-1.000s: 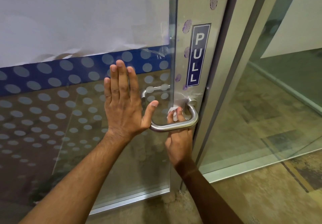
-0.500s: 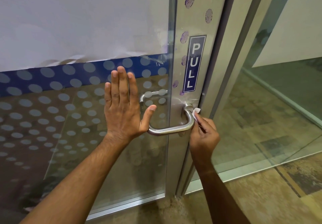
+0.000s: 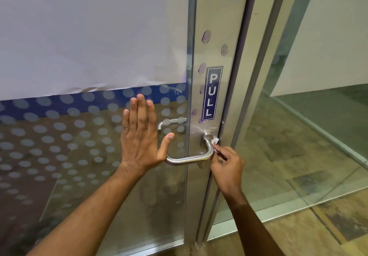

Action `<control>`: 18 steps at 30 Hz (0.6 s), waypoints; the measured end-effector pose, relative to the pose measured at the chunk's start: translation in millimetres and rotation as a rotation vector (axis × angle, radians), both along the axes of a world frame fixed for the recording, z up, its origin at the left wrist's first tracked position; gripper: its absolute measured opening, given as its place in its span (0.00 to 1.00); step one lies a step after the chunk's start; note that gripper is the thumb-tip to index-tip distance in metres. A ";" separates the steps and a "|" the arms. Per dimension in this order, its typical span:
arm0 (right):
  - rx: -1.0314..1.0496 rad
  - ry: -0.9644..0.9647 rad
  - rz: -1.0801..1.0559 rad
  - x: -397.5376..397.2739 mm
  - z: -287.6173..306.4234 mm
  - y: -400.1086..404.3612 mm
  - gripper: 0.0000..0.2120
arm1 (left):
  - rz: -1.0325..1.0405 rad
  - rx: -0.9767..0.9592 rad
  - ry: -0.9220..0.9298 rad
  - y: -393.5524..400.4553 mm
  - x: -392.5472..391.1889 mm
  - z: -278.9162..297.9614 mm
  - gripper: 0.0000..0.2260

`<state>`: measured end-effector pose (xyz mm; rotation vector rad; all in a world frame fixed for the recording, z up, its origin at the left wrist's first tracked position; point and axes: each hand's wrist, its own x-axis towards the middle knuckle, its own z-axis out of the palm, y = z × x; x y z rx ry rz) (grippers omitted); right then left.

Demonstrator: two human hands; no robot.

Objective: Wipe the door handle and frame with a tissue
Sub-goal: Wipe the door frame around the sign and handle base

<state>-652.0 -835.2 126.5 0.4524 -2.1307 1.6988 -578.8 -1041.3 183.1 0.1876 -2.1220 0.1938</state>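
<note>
Tissue unmoved on handle, hands unchanged

We have one view only, from a wide-angle camera on the head, looking forward and down at the door frame from close range. Both forearms reach in from the bottom edge, and straight lines bow near the borders.

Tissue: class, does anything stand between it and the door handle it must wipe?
Nothing visible does. The right hand holds the tissue right against the bend of the handle. The left hand lies flat on the glass, clear of that spot.
</note>
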 end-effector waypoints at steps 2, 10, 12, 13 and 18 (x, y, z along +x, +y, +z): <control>-0.083 0.034 -0.075 2.1 10.2 0.3 0.15 | -0.024 0.010 -0.003 1.0 3.9 1.8 0.46; -0.124 0.362 -0.128 2.9 60.9 -3.9 0.15 | -0.054 -0.018 0.044 7.8 7.2 34.5 0.42; -0.136 0.423 -0.125 1.1 81.2 -6.6 0.16 | -0.045 -0.040 0.069 9.6 3.7 53.4 0.43; -0.137 0.448 -0.129 -0.1 92.0 -7.9 0.17 | -0.036 -0.047 0.082 10.4 1.7 62.6 0.43; -0.082 0.553 -0.173 -6.4 138.6 -12.7 0.20 | -0.027 -0.053 0.152 9.6 -5.2 101.9 0.41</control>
